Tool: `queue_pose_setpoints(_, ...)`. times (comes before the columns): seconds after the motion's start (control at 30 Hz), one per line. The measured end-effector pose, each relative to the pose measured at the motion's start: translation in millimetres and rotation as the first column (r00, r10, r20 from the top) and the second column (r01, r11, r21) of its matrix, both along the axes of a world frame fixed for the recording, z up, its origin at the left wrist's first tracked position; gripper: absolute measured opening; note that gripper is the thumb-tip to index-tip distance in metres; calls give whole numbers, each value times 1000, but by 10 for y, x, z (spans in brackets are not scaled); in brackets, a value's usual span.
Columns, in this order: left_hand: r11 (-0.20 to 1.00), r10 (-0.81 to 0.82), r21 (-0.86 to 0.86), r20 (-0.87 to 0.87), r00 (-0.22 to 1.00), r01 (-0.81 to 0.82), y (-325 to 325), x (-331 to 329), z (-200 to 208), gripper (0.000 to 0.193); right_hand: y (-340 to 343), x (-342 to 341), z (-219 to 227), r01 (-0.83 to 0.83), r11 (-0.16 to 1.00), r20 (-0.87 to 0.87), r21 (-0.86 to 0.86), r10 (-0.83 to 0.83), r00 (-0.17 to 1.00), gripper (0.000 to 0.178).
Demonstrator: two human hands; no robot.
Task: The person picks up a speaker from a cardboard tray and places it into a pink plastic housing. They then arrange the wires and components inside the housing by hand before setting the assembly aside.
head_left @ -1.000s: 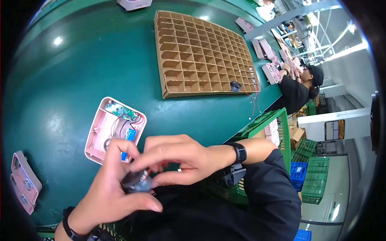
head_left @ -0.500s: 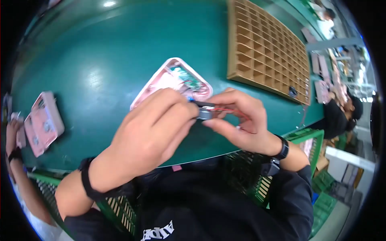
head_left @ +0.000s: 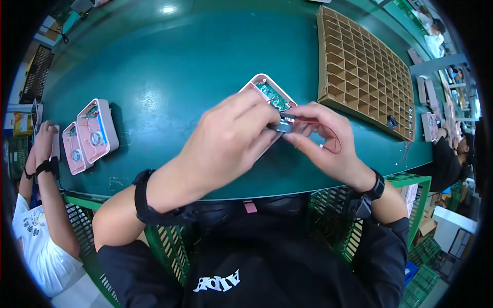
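Observation:
Over the middle of the green table, my left hand (head_left: 226,128) pinches a small grey-and-black part (head_left: 283,126) from its left. The fingers and thumb of my right hand (head_left: 328,141) close on its right end, where thin red wires (head_left: 334,134) come out and loop across the palm. What kind of part it is, I cannot make out. Just beyond and partly beneath my hands lies a pink plastic housing (head_left: 262,78), open side up. A green circuit board (head_left: 272,95) shows inside it; my left hand covers much of the rest.
A cardboard divider box (head_left: 359,66) lies at the right, with a small black part (head_left: 392,121) in one cell. At the left rests an opened pink case (head_left: 109,134) with wires and round speakers, near another person's hands (head_left: 45,141). Green crates (head_left: 418,200) stand below the table edge.
The view has shifted, so the table's things sit differently in the picture. My hands keep hold of the small part with the red wires, over the pink housing.

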State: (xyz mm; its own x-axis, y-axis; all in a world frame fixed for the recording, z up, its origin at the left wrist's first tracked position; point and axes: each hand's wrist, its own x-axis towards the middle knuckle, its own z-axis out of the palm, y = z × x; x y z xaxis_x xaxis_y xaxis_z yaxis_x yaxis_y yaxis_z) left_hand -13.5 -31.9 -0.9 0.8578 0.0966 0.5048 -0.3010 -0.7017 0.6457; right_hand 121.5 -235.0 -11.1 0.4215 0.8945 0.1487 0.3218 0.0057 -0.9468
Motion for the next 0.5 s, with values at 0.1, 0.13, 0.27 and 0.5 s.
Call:
queue_pose_setpoints(0.1, 999, 21, -31, -10, 1000, -22, 234, 77, 51, 20, 185, 199, 230, -54, 994, 530, -94, 96, 843, 81)
queue_pose_setpoints(0.13, 999, 31, -17, -9, 999, -31, 316, 84, 84, 20, 261, 276, 243, -63, 995, 532, -80, 96, 841, 81)
queue_pose_setpoints(0.27, 986, 147, -80, -17, 989, -148, 460, 119, 251, 18, 447, 559, 252, -210, 959, 791, -191, 277, 546, 109)
queue_pose_setpoints(0.5, 996, 84, -9, -276, 957, -90, 424, 22, 273, 17, 306, 302, 43, -154, 954, 566, -259, 279, 776, 116)
